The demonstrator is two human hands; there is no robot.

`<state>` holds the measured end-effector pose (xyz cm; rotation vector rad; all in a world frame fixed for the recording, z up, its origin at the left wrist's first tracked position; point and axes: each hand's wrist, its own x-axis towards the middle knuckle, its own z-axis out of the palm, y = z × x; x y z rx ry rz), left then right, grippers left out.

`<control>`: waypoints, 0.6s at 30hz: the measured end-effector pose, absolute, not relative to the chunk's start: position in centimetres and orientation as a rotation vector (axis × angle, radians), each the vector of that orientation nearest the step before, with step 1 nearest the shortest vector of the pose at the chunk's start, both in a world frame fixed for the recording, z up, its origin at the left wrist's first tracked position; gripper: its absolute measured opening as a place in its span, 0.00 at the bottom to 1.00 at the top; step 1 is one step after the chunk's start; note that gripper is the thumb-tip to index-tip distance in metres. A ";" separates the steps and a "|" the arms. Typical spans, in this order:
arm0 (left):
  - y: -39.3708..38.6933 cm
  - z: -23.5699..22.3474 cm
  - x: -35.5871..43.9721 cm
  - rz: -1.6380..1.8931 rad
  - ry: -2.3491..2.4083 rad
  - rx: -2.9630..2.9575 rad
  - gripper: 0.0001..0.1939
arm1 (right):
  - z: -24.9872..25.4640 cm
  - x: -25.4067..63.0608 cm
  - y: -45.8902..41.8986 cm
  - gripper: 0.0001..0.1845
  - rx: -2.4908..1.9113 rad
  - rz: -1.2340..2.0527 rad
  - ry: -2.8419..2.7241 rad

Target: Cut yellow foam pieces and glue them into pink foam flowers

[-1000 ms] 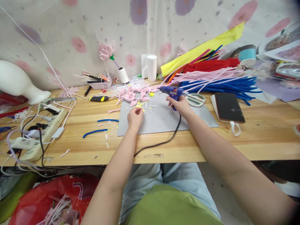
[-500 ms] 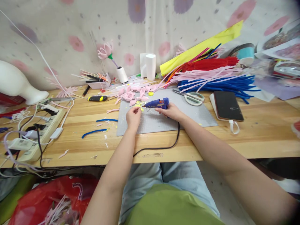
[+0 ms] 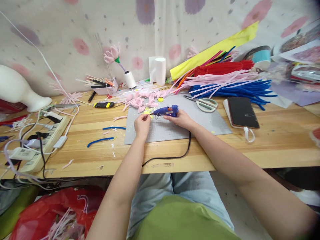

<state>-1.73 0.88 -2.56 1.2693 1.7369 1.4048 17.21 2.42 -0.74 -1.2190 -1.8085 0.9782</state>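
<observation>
My right hand [image 3: 180, 119] is wrapped round a blue hot glue gun [image 3: 165, 111], held level above the grey cutting mat [image 3: 172, 128]. The gun's nozzle points left and reaches the fingertips of my left hand [image 3: 142, 125]. Those fingers are pinched together; whatever lies between them is too small to make out. Just beyond the left hand are yellow scraps [image 3: 150, 111] and a heap of pink fuzzy petals [image 3: 137, 101]. A small yellow piece [image 3: 160, 99] lies by the petals. From the gun's handle a black cord [image 3: 188, 146] runs to the table's front edge.
Scissors [image 3: 206, 105] lie on the mat's far right, near a black phone-like device [image 3: 243, 112]. Pink and blue pipe cleaners [image 3: 232, 90] are piled behind. A utility knife [image 3: 103, 105], blue pipe cleaner pieces [image 3: 100, 141] and a power strip [image 3: 46, 145] with tangled cables are on the left.
My right hand has brought the glue gun left and down from beside the scissors to my left fingertips. The left hand stays pinched in nearly the same place.
</observation>
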 end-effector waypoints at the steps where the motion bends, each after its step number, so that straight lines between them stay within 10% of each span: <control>1: 0.9 -2.6 -1.7 1.406 1.736 1.265 0.07 | -0.8 17.2 2.4 0.22 -1.217 0.973 -1.813; 18: 0.8 -2.4 -1.7 1.382 1.763 1.295 0.07 | -0.9 17.3 2.5 0.20 -1.216 1.005 -1.801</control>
